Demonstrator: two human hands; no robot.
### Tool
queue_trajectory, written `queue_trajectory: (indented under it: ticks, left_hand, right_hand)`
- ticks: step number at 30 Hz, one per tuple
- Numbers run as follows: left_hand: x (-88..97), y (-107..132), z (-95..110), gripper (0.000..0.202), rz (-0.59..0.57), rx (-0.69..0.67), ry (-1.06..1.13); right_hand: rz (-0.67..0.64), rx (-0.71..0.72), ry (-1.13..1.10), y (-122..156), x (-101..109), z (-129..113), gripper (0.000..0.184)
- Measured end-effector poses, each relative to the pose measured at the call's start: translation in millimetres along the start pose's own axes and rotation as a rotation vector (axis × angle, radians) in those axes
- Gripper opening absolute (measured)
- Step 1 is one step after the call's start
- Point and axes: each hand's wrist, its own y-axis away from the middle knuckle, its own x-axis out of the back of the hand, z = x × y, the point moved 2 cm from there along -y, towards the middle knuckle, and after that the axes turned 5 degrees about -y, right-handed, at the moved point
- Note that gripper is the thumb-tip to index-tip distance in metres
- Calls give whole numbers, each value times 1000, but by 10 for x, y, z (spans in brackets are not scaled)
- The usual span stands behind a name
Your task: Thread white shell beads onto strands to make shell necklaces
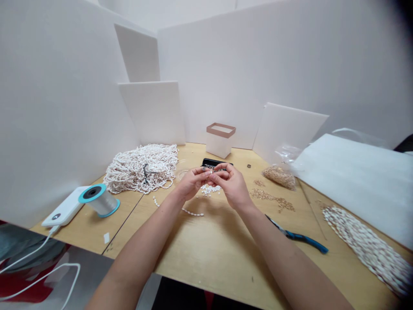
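My left hand (191,182) and my right hand (231,184) meet above the middle of the wooden table (206,254), fingertips pinched together on something very small that I cannot make out. A short strand of white beads (192,212) trails from under my left hand across the tabletop. A little heap of loose white beads (210,189) lies just below the fingers. Behind the hands sits a black tray (213,163).
A big heap of white bead strands (142,168) lies at the left, with a teal-rimmed spool of clear thread (100,199) and a white power bank (64,210) nearer. Blue-handled pliers (298,236), gold beads (272,198), a bag (280,175) and finished strands (368,245) are at the right. White foam boards wall the table.
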Motion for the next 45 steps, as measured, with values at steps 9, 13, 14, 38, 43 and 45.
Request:
queue_trajectory:
  ticks: [9,13,14,38,43,45]
  left_hand:
    - [30,5,22,24,-15,-17,-136]
    - [60,-3,41,25,2,-57,-275]
    - [63,-4,53,25,10,-74,-317]
    - [36,-18,-73,25,-58,167,-144]
    - [123,-26,-76,23,-114,277,-140]
    - [192,-38,-91,23,-120,304,-163]
  right_hand:
    - [26,-55,-18,-9,11,-3,45]
    - [-8,-67,58,-14,11,-53,45]
    - [-23,-69,79,-15,13,-65,44]
    - [138,122,123,-89,304,-394,24]
    - [221,157,-137,-135,435,-521,37]
    - [243,196,-147,-141,478,-553,36]
